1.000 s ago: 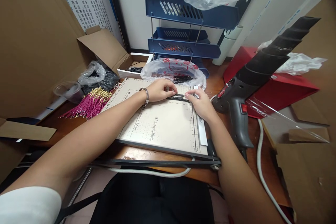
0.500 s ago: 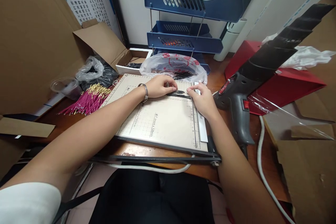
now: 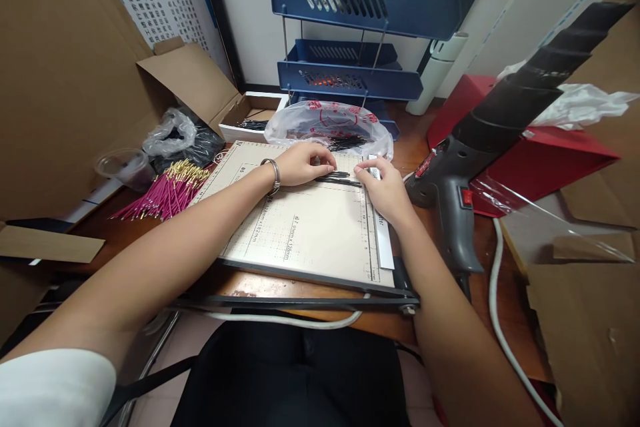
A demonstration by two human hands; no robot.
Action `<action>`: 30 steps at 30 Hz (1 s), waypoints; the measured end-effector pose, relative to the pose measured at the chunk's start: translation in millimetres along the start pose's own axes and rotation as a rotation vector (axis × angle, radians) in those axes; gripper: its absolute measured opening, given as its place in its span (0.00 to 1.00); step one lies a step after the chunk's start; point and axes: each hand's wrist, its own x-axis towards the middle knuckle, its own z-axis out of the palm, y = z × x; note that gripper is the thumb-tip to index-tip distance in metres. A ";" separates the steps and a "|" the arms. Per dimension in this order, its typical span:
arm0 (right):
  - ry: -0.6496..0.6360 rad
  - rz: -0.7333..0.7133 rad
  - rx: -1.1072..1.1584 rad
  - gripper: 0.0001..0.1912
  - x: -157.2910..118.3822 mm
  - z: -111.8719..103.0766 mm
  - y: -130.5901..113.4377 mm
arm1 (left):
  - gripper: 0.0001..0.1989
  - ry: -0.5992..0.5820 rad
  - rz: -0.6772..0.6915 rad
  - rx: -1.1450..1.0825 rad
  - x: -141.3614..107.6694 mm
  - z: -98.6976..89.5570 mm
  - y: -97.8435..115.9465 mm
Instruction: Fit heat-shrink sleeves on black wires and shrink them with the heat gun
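Several thin black wire-like pieces (image 3: 341, 179) lie across the cream gridded board of a paper cutter (image 3: 320, 233). My left hand (image 3: 304, 165), with a metal bangle at the wrist, rests at their left end, thumb and fingers pinched together. Whatever is between those fingertips is too small to make out. At the right end of the pieces, my right hand (image 3: 386, 188) has thumb and forefinger brought together by the board's white side strip (image 3: 384, 250). What it pinches, if anything, does not show clearly. The cutter's dark arm (image 3: 300, 303) runs along the near edge.
More black pieces lie in a clear plastic bag (image 3: 280, 127) behind the board. Magenta wires with gold ends (image 3: 167, 193) are heaped left, near a plastic cup (image 3: 125, 169). A heat gun (image 3: 457, 213) stands right, before a red box (image 3: 555, 153). Blue tray shelves (image 3: 350, 80) rise behind.
The view has shifted very slightly. Both hands stay at the black pieces, with hardly any visible movement of the fingers.
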 end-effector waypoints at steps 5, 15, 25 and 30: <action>0.001 -0.020 0.010 0.09 1.1 0.6 4.1 | 0.11 -0.002 0.008 -0.009 -0.3 -0.3 -0.3; 0.035 -0.005 0.018 0.15 0.4 0.1 1.4 | 0.11 -0.006 0.002 -0.012 -0.1 -0.4 -0.6; 0.033 0.030 0.075 0.17 2.2 0.6 3.4 | 0.11 -0.015 -0.006 -0.014 0.0 -0.9 -1.2; 0.035 0.064 0.085 0.17 2.3 0.9 0.5 | 0.12 -0.009 -0.007 -0.017 0.2 -0.5 -0.8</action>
